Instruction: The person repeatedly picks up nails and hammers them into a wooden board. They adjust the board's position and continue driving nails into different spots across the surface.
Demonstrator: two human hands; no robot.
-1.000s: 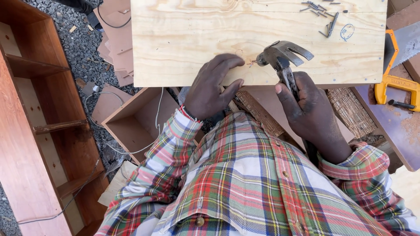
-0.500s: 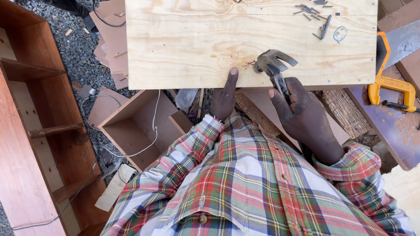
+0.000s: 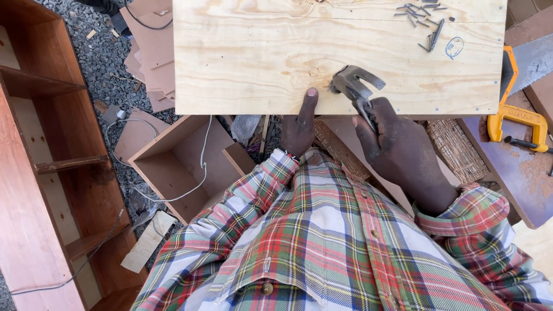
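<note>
My right hand (image 3: 397,147) grips the handle of a metal claw hammer (image 3: 356,86), whose head rests on the near edge of a pale plywood board (image 3: 259,52). My left hand (image 3: 299,124) holds that same near edge, thumb flat on top of the board and fingers underneath, just left of the hammer head. A small pile of nails (image 3: 423,20) lies on the board's far right corner. Both my arms wear plaid sleeves.
A yellow-handled handsaw (image 3: 512,109) lies at the right on a dusty purple surface (image 3: 518,178). A reddish wooden shelf unit (image 3: 40,155) stands at the left. An open wooden box (image 3: 184,167), a white cord, board offcuts and gravel lie below the plywood.
My left hand slid off the board's top back to its near edge, leaving only the thumb on top. The hammer stayed by the edge in my right hand.
</note>
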